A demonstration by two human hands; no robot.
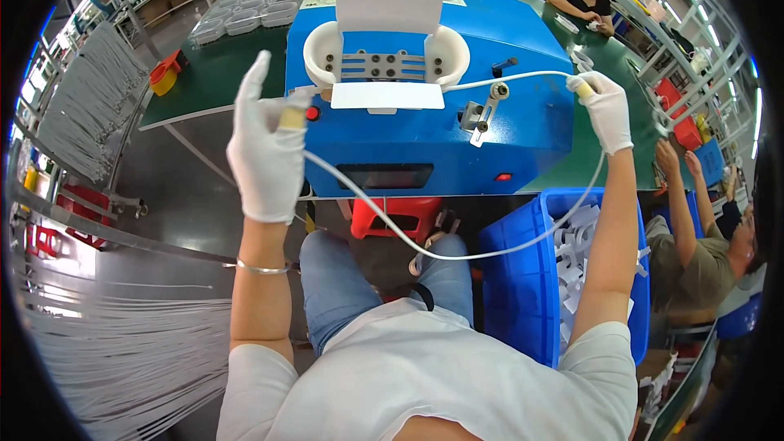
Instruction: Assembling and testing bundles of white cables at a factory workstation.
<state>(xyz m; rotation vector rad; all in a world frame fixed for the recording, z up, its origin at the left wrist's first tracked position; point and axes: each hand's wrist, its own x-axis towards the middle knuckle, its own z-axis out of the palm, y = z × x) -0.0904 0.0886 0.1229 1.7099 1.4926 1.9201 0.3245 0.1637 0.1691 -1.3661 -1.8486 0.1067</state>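
A white cable (457,258) hangs in a long loop between my gloved hands, in front of a blue bench machine (523,147). My right hand (606,110) pinches it at the machine's right; from there one stretch runs left to the white folded card (388,95) on the machine. My left hand (268,151), index finger raised, closes round the loop's other side at the machine's left edge; the pale piece at its fingertips is blurred. Yellow bands show on both gloves. Behind the card are white rounded holders (449,53) and a slotted metal plate (382,64).
A blue bin (510,278) of white scraps stands right of my legs. A red stool (396,216) is under the bench. Clear plastic trays (245,20) and a tape dispenser (166,75) lie left; cables hang on racks (131,351). Other people sit at the right.
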